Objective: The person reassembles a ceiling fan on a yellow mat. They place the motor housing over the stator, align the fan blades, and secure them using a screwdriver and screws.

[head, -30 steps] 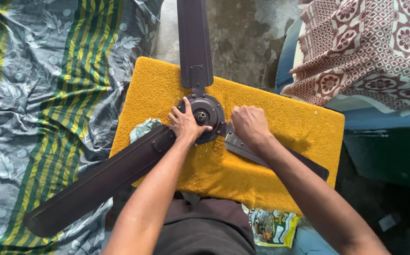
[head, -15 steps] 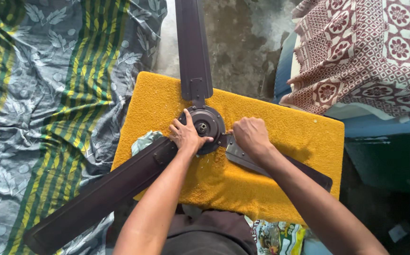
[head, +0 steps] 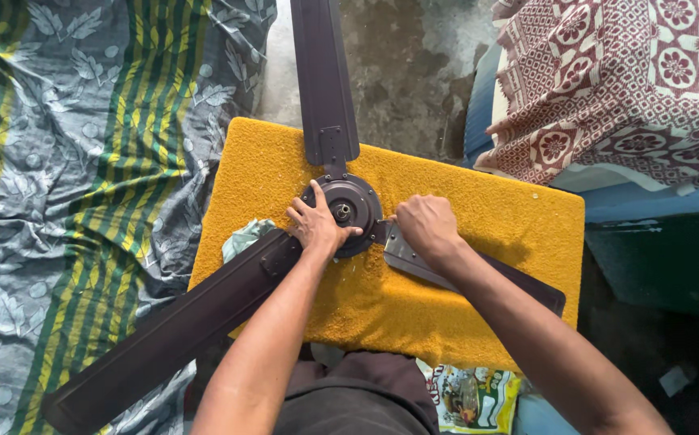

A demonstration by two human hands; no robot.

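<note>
A dark brown ceiling fan (head: 341, 211) lies flat on a yellow foam-topped stool (head: 486, 211) in the middle of the frame. Its round motor hub (head: 352, 203) sits near the stool's upper left part, with three blades spreading out from it: one runs straight up out of the top of the frame (head: 323, 72), one slants down to the lower left corner (head: 164, 338), and one reaches toward the lower right (head: 494, 278).

The left hand (head: 317, 228) rests spread over the lower left edge of the hub, fingers pressing on it rather than closed around anything. The right hand (head: 426, 225) is clenched at the root of the lower-right blade, where its bare metal bracket (head: 406, 254) meets the hub; whether it holds a tool or a screw I cannot tell.

All three blades appear to be joined to the hub, and the work seems centred on that one bracket; whether it is being fastened or loosened the view does not settle.

A pale green rag (head: 245, 238) is tucked under the lower-left blade. A grey leaf-patterned cloth with green and yellow stripes (head: 84, 161) fills the left side, a maroon and white patterned cloth (head: 631, 89) the upper right, and a printed bag (head: 474, 399) lies at the bottom edge.
</note>
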